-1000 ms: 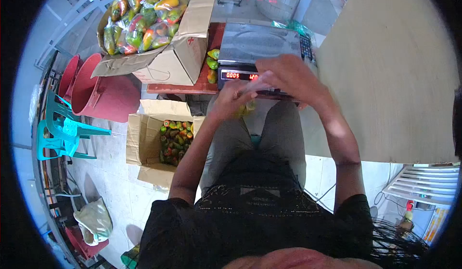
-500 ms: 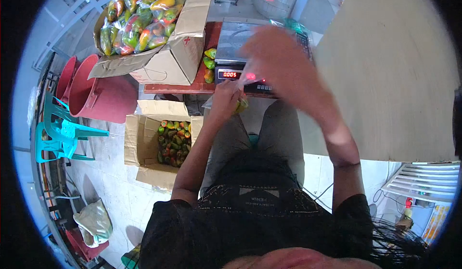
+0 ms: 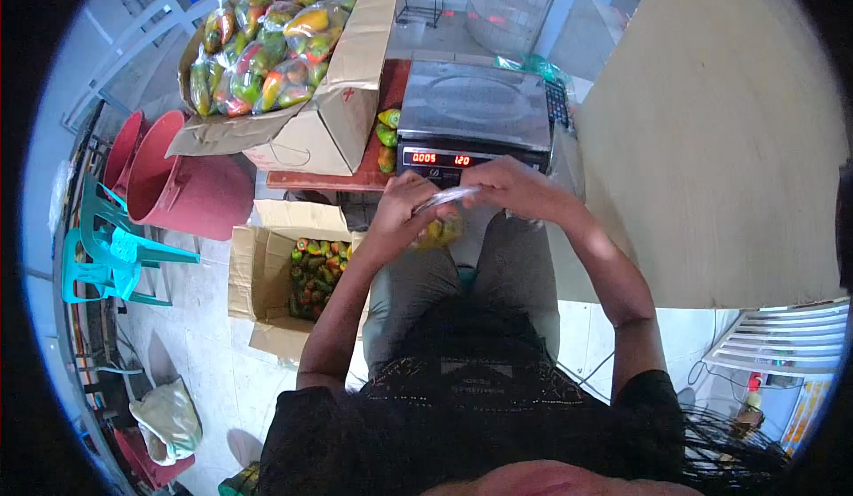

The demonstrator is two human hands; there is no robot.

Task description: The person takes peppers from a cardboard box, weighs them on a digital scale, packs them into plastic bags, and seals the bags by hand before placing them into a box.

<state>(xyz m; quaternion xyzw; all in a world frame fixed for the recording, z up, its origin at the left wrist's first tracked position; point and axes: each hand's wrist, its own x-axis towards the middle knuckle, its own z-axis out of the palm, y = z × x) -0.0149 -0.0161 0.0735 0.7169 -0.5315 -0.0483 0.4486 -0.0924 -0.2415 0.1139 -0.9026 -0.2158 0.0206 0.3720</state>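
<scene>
Between my hands a clear plastic bag (image 3: 437, 232) with yellowish-green peppers inside hangs over my lap. Its gathered neck is stretched between my left hand (image 3: 402, 214), closed on one side of it, and my right hand (image 3: 508, 185), closed on the other. Just beyond them a digital scale (image 3: 475, 105) shows red figures, with nothing on its plate. Loose peppers (image 3: 388, 135) lie along the scale's left side on a red table (image 3: 329, 180). A large carton (image 3: 308, 129) at the back left is piled with bagged peppers (image 3: 267, 43).
An open carton (image 3: 246, 272) of loose peppers stands on the floor left of my legs. Red buckets (image 3: 200, 185) and turquoise chairs (image 3: 124, 252) are further left. A big pale board (image 3: 711, 158) fills the right side, with a white slatted rack (image 3: 782, 341) below it.
My right hand has come down from over the scale to the bag's neck beside my left hand. The scale's plate and display are uncovered, and the view has tilted slightly.
</scene>
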